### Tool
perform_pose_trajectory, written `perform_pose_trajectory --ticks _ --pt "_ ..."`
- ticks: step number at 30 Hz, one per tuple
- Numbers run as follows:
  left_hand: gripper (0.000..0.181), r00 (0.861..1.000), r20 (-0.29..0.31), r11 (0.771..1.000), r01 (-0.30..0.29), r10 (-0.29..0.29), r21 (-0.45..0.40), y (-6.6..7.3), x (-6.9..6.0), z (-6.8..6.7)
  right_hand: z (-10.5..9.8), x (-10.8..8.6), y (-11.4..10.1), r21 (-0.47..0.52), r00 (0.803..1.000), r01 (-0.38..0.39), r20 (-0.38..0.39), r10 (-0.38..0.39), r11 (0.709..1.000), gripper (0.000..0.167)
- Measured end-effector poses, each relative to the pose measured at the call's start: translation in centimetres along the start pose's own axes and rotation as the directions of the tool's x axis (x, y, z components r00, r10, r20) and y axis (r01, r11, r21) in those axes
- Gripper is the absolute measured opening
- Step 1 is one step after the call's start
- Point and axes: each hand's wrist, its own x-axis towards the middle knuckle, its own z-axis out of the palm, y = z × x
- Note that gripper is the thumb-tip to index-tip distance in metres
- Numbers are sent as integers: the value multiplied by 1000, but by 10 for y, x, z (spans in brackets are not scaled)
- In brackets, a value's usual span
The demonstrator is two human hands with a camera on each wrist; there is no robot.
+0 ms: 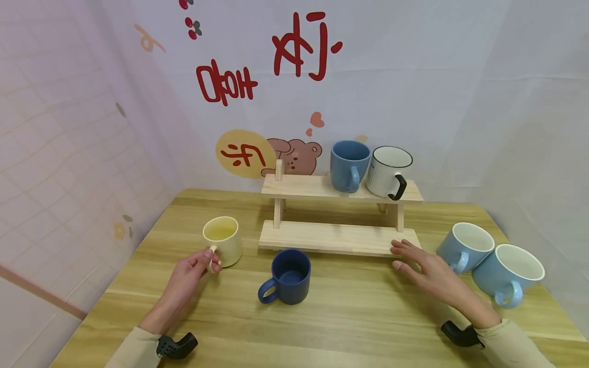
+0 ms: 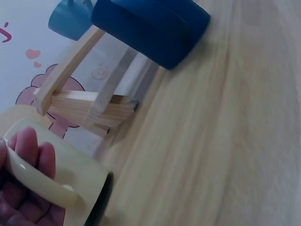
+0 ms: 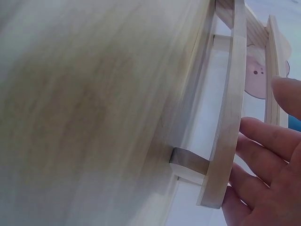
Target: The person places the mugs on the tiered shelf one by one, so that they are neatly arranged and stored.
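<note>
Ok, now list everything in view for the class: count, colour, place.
Table: one, yellowish wood, foreground.
Backdrop: sheet count unclear, whitish, printed, behind table.
Rack: one, pale wood, back of table.
Yellow mug: one, pale yellow, left of rack.
Dark blue mug: one, navy, in front of rack.
Blue mug: one, mid-blue, rack's upper shelf.
White mug: one, white with black rim, beside blue mug.
Light blue mugs: two, light blue, right of rack.
Wrist devices: two, black, one per wrist.
Sleeves: two, beige, lower corners.
Left hand: one, gripping yellow mug's handle.
Right hand: one, at rack's lower shelf, right end.
</note>
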Motion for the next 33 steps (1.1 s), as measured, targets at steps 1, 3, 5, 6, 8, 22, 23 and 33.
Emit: perform_pose_trajectory --ticks 1,3,5,6,8,22,23,33 --pt "47 1000 -3 1000 -3 3 -18 0 0 0 0 0 0 1 1000 -3 -1 3 1000 35" --pt "48 1000 -7 999 -13 13 -43 2 -1 1 0 0 1 8 1000 -1 -5 1 1000 36" --pt "49 999 -13 997 -38 37 -64 6 -2 2 0 0 2 16 1000 6 -9 -6 1000 36" --pt "50 998 -15 996 -55 54 -76 9 -2 2 0 1 2 18 1000 10 -14 -10 1000 36" --pt "50 996 -17 991 -92 91 -101 16 -2 3 0 1 3 19 1000 22 -22 -21 1000 35" --pt "46 973 74 952 -197 220 -235 84 18 22 -5 5 4 29 999 27 -30 -27 999 35" --pt "46 972 83 952 -195 219 -237 89 19 25 -4 4 4 30 999 23 -28 -22 999 35" --pt "38 960 159 932 -169 229 -320 119 41 52 2 0 4 58 1000 23 -17 -22 998 36"
